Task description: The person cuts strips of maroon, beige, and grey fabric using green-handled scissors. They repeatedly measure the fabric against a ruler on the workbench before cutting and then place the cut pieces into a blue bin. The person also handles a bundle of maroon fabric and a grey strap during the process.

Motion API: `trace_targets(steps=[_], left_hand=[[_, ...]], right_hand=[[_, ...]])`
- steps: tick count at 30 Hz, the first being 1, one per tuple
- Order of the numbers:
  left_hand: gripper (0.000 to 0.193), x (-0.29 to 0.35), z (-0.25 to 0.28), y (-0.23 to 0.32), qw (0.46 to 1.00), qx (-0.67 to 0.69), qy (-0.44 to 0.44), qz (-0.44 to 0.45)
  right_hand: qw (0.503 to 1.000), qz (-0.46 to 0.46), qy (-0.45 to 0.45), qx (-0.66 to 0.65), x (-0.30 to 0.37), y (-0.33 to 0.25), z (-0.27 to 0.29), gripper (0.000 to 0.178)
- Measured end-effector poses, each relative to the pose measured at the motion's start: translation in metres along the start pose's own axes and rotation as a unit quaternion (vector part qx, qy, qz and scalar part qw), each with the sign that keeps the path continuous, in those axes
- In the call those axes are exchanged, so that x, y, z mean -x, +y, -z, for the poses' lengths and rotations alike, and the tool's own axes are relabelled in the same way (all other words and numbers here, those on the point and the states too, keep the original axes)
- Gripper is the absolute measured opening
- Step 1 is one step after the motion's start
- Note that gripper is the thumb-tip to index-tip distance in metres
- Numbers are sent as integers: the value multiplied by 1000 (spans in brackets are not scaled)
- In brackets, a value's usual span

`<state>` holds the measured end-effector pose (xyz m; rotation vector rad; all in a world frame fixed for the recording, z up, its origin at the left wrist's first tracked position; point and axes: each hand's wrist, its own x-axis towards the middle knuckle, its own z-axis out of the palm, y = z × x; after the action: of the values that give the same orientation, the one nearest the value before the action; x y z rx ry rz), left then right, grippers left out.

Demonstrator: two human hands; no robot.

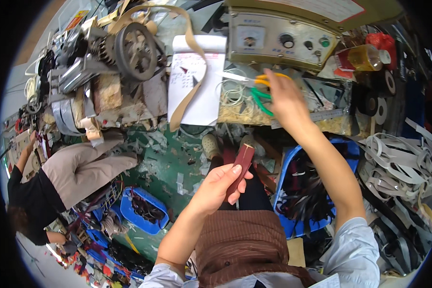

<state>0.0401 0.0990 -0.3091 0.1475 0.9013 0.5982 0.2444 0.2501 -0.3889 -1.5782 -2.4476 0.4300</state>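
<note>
My left hand point(219, 187) is closed around a flat maroon strip-like piece point(240, 165), perhaps a stack of strips, with a tan line near its upper end. It is held above my lap, in front of the bench. My right hand point(287, 102) reaches over the bench edge with its fingers on a pair of scissors point(259, 91) that has one yellow and one green handle. The blade points left, toward a paper pad point(197, 103) with a tan strap point(189, 103) lying across it. Some of the fingers are hidden behind the hand.
A machine with a dark wheel point(136, 52) stands left on the bench; a control box point(283, 41) is at the back. A bottle point(362, 57) and tape rolls point(369, 103) sit right. Blue baskets point(144, 211) hold dark strips. Grey straps point(398, 165) pile up right. Another person point(65, 180) works at left.
</note>
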Motion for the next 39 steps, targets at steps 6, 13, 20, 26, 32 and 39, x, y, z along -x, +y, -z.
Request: trace_targets(steps=[6, 13, 20, 26, 32, 39], left_hand=[[26, 25, 4, 13, 989, -136, 33, -50], [18, 26, -15, 12, 964, -257, 48, -37], [18, 22, -24, 11, 955, -293, 44, -11], [20, 9, -36, 7, 938, -344, 52, -8], [20, -14, -34, -1, 948, -316, 26, 19], [22, -42, -28, -14, 942, -330, 4, 57]], right_hand=[[725, -195, -340, -567, 99, -29, 103, 68], [710, -135, -392, -570, 168, -79, 96, 66], [796, -84, -338, -495, 166, -81, 85, 81], [807, -124, -310, -487, 177, -74, 80, 74], [833, -183, -274, -445, 181, -69, 70, 42], [817, -252, -257, -451, 200, -56, 49, 20]])
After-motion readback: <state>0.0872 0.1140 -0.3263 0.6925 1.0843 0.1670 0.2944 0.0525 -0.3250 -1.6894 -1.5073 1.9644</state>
